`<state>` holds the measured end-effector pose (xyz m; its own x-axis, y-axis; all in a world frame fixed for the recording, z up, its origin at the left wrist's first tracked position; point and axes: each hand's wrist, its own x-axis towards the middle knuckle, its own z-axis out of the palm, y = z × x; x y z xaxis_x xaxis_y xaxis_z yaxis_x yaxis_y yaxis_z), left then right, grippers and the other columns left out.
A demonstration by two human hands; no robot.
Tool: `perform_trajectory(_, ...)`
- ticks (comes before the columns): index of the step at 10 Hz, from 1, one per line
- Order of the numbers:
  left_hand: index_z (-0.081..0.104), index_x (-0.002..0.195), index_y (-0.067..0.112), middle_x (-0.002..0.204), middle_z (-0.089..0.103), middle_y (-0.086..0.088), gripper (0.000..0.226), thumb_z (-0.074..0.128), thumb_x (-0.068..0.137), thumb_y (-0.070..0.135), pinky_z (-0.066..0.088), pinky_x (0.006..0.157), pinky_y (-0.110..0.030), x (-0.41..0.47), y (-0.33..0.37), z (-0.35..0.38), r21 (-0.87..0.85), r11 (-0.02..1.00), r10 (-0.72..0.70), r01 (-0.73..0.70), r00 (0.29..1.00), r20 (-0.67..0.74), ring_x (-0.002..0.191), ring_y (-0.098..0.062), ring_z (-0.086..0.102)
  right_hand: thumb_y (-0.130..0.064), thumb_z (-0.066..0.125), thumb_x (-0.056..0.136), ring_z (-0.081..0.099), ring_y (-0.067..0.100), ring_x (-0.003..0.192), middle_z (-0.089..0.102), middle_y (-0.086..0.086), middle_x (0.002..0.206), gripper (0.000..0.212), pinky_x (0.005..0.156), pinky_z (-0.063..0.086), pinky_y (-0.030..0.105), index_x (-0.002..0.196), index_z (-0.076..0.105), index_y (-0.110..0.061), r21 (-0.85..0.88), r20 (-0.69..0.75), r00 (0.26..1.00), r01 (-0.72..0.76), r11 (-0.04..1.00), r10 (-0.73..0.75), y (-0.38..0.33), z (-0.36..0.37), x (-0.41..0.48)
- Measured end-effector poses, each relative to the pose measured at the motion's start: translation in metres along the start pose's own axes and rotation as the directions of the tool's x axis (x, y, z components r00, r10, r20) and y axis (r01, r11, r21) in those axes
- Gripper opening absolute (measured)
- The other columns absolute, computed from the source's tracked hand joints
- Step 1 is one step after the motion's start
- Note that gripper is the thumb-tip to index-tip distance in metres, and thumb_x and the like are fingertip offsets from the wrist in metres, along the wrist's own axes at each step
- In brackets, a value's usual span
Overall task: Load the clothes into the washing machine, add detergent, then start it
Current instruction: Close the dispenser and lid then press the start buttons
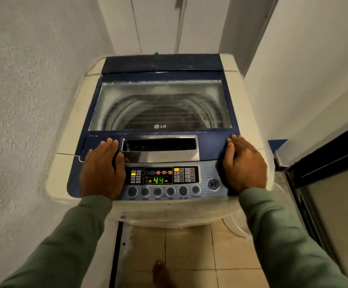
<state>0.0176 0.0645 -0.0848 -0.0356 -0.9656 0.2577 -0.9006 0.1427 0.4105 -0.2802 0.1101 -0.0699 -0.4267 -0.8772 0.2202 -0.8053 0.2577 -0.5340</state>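
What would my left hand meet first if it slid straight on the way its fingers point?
Probably the glass window of the lid: the left hand lies flat on the lid's blue front strip, left of the handle recess, fingers pointing at the window. Nothing raised shows between them.

Glossy blue plastic lid (214,146), rough plaster wall (23,90)

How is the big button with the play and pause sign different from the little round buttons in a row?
The start/pause button is bigger than the small round buttons. It sits alone at the right of the control panel, while the small round buttons stand in a row below the display. It carries a play-pause sign; the small round buttons have words printed beneath them. All are round and dark, on the same panel.
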Motion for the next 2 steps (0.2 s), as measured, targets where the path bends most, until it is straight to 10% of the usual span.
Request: perform_trajectory(2,0.072,0.075,0.006,0.062,0.067,-0.017,0.033,0.053,0.096,0.023,0.053,0.064,-0.044,0.027,0.022,-0.033,0.139,0.985,0.107,-0.102,0.994,-0.029,0.057,-0.036,0.064,-0.023,0.035,0.09,0.05,0.026,0.058,0.07,0.016,0.075,0.038,0.079,0.048,0.039,0.065,0.061,-0.011,-0.217,0.069,0.998,0.02,0.976,-0.006,-0.027,-0.022,0.016)
